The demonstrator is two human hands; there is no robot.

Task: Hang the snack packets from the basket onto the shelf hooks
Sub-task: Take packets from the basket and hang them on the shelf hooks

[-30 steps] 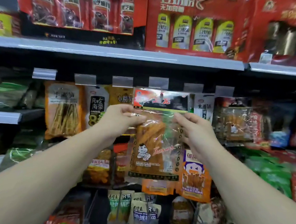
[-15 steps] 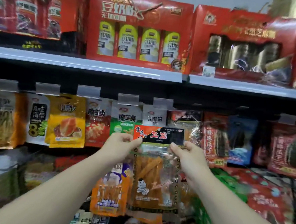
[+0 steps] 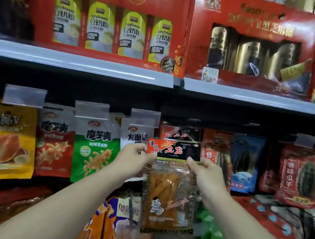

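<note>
I hold a clear snack packet [image 3: 168, 190] of orange strips with a red and black header card. My left hand [image 3: 131, 161] pinches its upper left corner and my right hand [image 3: 204, 172] pinches its upper right corner. The packet hangs upright in front of a row of hanging packets. Right behind its header hangs a matching packet [image 3: 178, 134] with the same red and black top. The hook itself is hidden by the packets. The basket is out of view.
Snack bags hang along the hook row: a yellow one [image 3: 4, 140], a red one [image 3: 55, 141], a green one [image 3: 96, 148], a blue one [image 3: 245, 163]. Above, a grey shelf edge [image 3: 81, 62] carries red gift boxes [image 3: 112, 21]. More packets hang below.
The view has shifted right and closer along the shelf. Both hands carried the packet to the right, in front of the matching red and black packet.
</note>
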